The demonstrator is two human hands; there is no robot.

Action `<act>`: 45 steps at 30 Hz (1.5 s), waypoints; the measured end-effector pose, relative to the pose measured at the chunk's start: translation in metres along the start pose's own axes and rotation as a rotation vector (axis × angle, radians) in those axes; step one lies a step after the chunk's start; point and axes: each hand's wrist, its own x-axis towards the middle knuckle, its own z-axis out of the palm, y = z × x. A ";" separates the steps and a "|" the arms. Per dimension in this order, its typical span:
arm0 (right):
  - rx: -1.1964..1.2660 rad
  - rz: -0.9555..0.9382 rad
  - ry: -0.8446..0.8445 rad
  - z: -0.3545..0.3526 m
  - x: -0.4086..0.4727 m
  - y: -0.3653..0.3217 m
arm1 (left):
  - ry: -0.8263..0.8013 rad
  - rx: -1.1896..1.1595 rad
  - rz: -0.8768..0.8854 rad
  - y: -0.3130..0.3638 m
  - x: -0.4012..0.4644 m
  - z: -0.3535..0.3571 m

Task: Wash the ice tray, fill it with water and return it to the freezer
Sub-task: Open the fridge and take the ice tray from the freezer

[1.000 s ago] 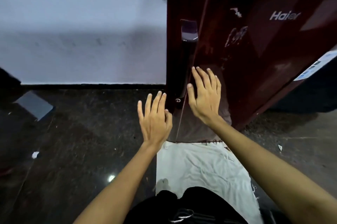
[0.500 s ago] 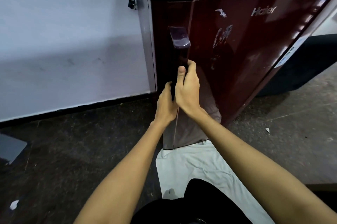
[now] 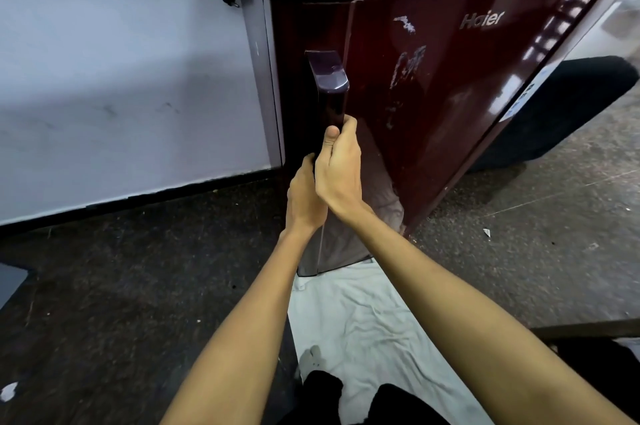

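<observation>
Both hands, open and apart a second earlier, were found closed on the refrigerator door handle: right hand above, left hand below. Door opening was judged imminent. The ice tray was not visible.

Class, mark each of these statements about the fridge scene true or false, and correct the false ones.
1. Both hands hold the door handle. True.
2. The right hand has its grip above the left hand. True.
3. The fridge is white. False: it is dark maroon.
4. An ice tray lies on the floor. False: no ice tray is in view.
5. A white cloth lies on the floor before the fridge. True.
</observation>
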 end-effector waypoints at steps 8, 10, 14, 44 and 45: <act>0.070 -0.071 0.037 -0.048 -0.050 0.023 | -0.008 0.010 0.129 0.002 -0.073 0.011; 0.068 -0.074 0.043 -0.064 -0.066 0.031 | 0.100 0.038 0.181 0.007 -0.098 0.014; 0.081 -0.098 0.040 -0.100 -0.092 0.041 | 0.379 0.061 0.202 0.013 -0.140 0.024; -0.130 -0.076 -0.090 -0.338 -0.273 0.104 | 0.079 0.045 -0.055 0.105 -0.320 0.162; -0.140 -0.066 -0.087 -0.340 -0.274 0.107 | 0.056 0.040 -0.051 0.107 -0.324 0.165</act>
